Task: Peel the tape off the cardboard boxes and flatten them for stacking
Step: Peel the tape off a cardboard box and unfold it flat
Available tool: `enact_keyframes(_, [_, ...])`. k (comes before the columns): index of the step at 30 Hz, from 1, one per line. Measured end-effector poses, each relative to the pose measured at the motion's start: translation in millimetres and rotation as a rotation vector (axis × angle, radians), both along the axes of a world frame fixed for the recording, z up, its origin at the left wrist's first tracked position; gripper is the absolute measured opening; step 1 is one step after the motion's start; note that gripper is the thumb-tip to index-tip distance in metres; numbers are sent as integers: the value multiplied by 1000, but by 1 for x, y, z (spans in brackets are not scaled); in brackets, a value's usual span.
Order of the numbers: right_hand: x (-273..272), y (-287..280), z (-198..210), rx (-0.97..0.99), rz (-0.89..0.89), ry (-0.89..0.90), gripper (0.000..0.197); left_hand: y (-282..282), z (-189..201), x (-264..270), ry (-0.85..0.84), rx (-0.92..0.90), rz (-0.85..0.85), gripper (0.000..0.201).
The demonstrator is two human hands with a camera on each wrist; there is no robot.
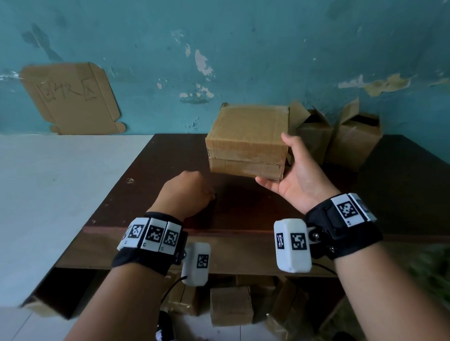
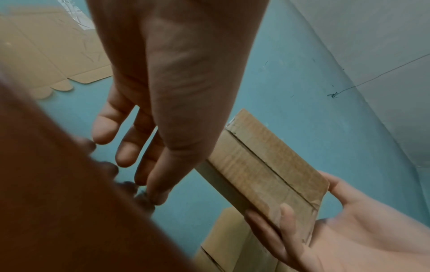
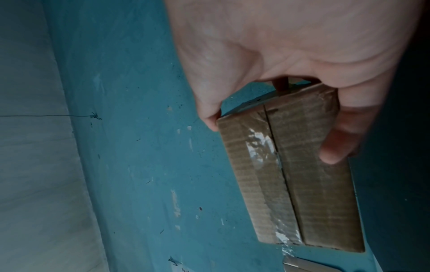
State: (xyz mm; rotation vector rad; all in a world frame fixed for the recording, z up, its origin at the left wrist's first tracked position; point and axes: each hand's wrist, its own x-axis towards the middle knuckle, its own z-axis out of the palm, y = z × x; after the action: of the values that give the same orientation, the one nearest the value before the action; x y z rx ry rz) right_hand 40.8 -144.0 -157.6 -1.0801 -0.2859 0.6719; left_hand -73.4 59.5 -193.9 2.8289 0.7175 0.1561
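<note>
A sealed brown cardboard box [image 1: 247,141] is at the back middle of the dark wooden table [image 1: 402,179]. My right hand [image 1: 285,168] grips its near right corner, thumb up the side and fingers under the bottom edge. The right wrist view shows clear tape [image 3: 260,147] along the seam of the box [image 3: 309,184]. My left hand [image 1: 191,194] is to the left of the box and apart from it, knuckles up. In the left wrist view its fingertips [image 2: 158,197] point down and touch the glossy tabletop, with the box [image 2: 267,165] behind them. I cannot tell whether they hold anything.
Two opened boxes [image 1: 314,134] [image 1: 353,140] stand behind the held box at the back right. A flattened cardboard sheet with writing [image 1: 71,99] hangs on the teal wall. Several more boxes [image 1: 231,305] lie on the floor under the table. A pale surface [image 1: 53,189] adjoins the table's left side.
</note>
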Motion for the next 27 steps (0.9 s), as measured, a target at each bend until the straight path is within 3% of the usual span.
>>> enact_keyframes(3, [-1,0,-1,-3,7,0,40,-1,1,4,68,24,-32,24])
enact_keyframes(8, [-2,5,-3,-21,13,1,38,-13,-7,10,147,131,-126,61])
enact_keyframes(12, [-3,6,-3,-14,9,0,42,-3,-12,7,-92,37,42,29])
enact_keyframes(15, [-2,3,-2,-7,9,-9,40,6,-14,3,-161,-88,114,11])
enact_keyframes(18, [0,-1,-1,-18,-2,-13,37,8,-14,3,-183,-122,137,11])
enact_keyframes(21, [2,-4,1,-26,-20,-20,42,9,-14,6,-346,-154,143,29])
enact_keyframes(24, [3,-5,1,-43,-1,-40,44,6,4,6,-711,-471,150,28])
enact_keyframes(25, [4,-6,2,-51,13,-54,44,1,11,6,-821,-689,134,35])
enact_keyframes(27, [4,-5,1,-72,61,-101,46,-10,24,4,-875,-1143,93,51])
